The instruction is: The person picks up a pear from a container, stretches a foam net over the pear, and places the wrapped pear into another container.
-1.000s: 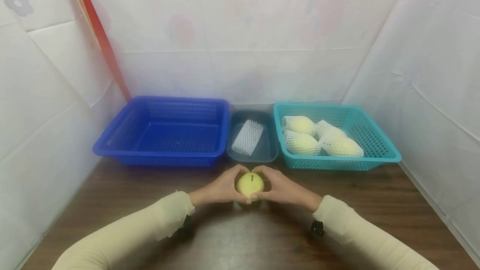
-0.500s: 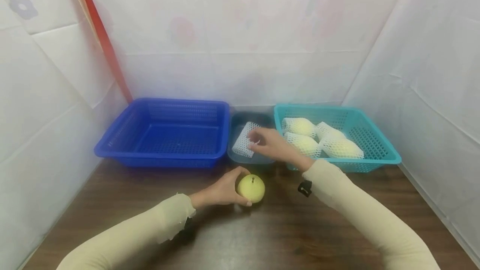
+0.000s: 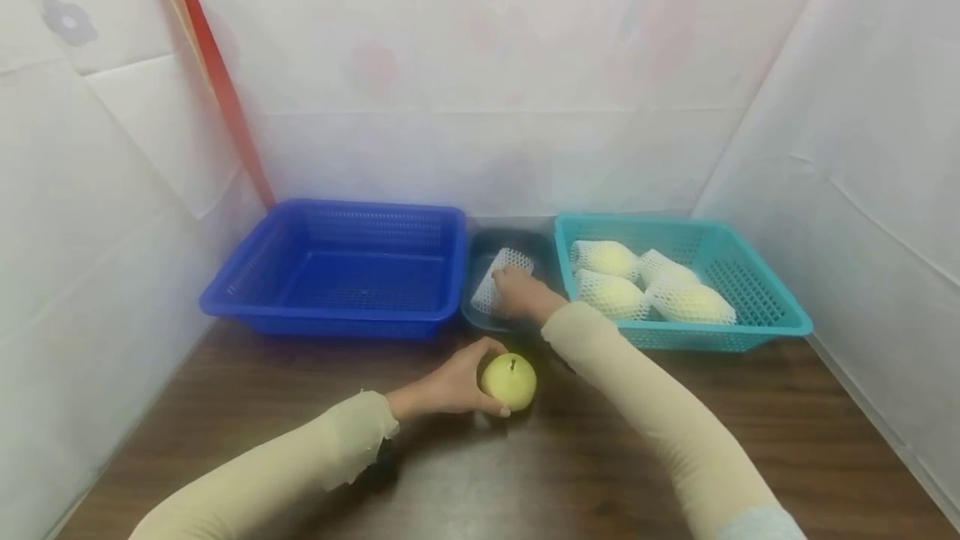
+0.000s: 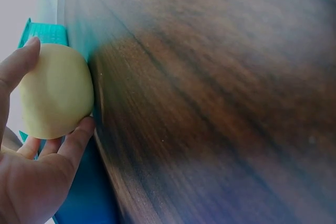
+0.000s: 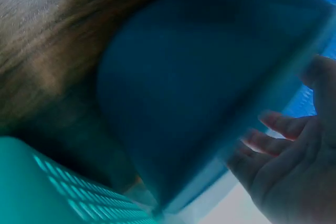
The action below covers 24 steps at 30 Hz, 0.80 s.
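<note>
A smooth yellow pear (image 3: 509,382) with a short dark stem stands on the brown table. My left hand (image 3: 457,379) holds it from the left, thumb on the near side and fingers round the far side. In the left wrist view the thumb and fingers span the pear (image 4: 56,92). My right hand (image 3: 519,290) reaches down into a small dark tray (image 3: 480,325), over a white foam net sleeve (image 3: 501,267) lying there. Seen from the right wrist, the right hand's loosely bent fingers (image 5: 275,124) are at the tray's rim; the sleeve is out of sight there.
A blue basket (image 3: 337,313) with bare inside stands left of the tray. On the right is a turquoise basket (image 3: 757,273) with several yellow fruits in white foam nets (image 3: 611,294). White sheeting (image 3: 487,107) with a red strip (image 3: 217,73) closes off the back and sides.
The right hand has let go of the pear and moved forward into the dark tray, onto the foam net sleeve. The left hand has kept hold of the pear in place.
</note>
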Tool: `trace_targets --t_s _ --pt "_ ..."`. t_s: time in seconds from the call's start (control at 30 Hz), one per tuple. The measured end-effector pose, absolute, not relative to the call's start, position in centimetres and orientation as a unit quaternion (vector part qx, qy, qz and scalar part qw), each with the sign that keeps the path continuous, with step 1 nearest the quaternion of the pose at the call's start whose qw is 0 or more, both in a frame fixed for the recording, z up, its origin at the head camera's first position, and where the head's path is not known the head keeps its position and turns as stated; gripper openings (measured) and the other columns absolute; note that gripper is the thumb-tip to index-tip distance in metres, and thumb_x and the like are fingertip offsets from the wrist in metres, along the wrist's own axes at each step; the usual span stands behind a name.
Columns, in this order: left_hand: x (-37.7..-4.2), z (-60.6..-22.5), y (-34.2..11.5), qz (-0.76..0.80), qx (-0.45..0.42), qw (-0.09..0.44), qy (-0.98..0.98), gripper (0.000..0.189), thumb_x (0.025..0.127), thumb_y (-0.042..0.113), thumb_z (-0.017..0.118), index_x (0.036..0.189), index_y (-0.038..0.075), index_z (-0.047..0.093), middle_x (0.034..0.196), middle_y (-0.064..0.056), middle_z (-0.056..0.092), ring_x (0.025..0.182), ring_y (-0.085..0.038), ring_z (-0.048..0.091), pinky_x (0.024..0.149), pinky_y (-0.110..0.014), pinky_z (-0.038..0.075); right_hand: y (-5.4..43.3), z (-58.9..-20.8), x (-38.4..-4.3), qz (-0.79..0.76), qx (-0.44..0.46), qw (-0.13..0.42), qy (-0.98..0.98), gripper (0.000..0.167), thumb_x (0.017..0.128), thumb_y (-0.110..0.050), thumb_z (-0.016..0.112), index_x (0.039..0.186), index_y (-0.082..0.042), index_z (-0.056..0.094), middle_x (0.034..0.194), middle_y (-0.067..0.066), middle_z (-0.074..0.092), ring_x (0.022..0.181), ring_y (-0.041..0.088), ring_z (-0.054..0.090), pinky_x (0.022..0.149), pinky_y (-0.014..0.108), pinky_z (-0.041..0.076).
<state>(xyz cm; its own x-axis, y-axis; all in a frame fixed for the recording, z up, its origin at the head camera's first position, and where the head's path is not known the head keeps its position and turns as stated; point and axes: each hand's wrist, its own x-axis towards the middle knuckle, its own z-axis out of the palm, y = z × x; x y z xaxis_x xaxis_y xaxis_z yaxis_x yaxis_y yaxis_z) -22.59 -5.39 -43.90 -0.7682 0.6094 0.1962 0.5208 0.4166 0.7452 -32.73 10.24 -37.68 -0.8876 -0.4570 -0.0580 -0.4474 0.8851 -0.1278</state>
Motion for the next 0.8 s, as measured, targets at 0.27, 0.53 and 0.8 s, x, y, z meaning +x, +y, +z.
trace_targets --t_s 0.27,0.53,0.8 --pt "-22.5 -43.8 -5.4 0.420 0.332 0.059 0.843 0.074 0.059 0.027 0.090 0.119 0.006 0.051 0.112 -0.005 0.057 0.104 -0.020 0.054 0.092 -0.040 0.043 9.6 -39.1 -32.5 -0.024 -0.188 0.063 0.980 0.042 0.092 -0.017 0.060 0.129 0.001 0.050 0.128 0.020 0.052 0.119 0.035 0.049 0.094 0.048 0.044" --pt "-22.5 -43.9 -5.4 0.435 0.333 0.057 0.835 0.075 0.058 0.025 0.090 0.119 0.005 0.050 0.113 -0.006 0.057 0.105 -0.021 0.054 0.092 -0.040 0.043 10.0 -40.1 -32.8 -0.023 -0.213 0.064 0.975 0.020 0.094 -0.006 0.051 0.114 -0.002 0.056 0.115 0.017 0.059 0.104 0.032 0.059 0.086 0.044 0.050" --pt "-22.5 -43.9 -5.4 0.429 0.330 0.054 0.839 0.075 0.058 0.026 0.090 0.119 0.006 0.051 0.113 -0.006 0.058 0.105 -0.021 0.054 0.091 -0.040 0.043 10.4 -39.3 -32.9 -0.025 -0.225 0.069 0.971 0.009 0.091 -0.004 0.056 0.099 -0.004 0.060 0.099 0.012 0.063 0.094 0.027 0.061 0.084 0.039 0.050"
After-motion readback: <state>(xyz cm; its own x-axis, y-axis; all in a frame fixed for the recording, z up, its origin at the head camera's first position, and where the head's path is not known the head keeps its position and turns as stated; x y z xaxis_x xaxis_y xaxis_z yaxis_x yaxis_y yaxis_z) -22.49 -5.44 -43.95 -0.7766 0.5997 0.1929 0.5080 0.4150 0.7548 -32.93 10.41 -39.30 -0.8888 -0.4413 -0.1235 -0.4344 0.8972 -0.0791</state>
